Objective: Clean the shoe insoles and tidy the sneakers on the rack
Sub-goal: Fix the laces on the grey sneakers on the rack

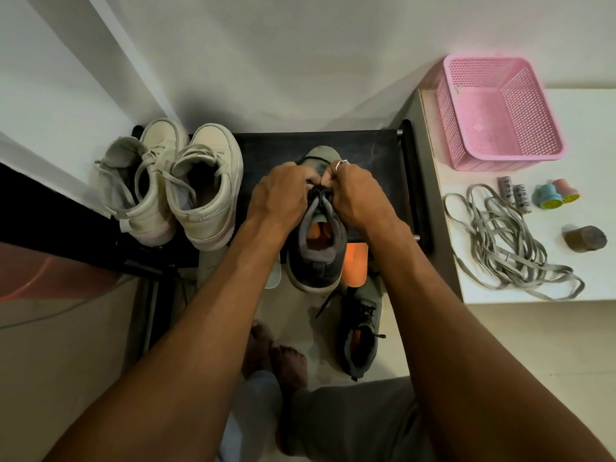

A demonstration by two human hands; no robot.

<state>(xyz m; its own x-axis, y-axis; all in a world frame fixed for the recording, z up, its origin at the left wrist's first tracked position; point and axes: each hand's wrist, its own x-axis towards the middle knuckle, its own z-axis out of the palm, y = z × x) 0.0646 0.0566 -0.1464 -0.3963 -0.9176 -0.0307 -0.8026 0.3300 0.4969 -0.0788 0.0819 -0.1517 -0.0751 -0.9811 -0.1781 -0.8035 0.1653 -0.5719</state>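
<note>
We look down at a black rack (366, 141) against the far wall. Its right half is bare around the grey sneaker (316, 248), whose heel overhangs the near edge. Two white sneakers (173, 185) fill the left end. Our left hand (283, 191) and right hand (358, 191) meet over the sneaker's tongue, fingers pinched on dark laces. An orange insole (356, 265) lies just right of its heel. A white counter (566, 268) stands right.
</note>
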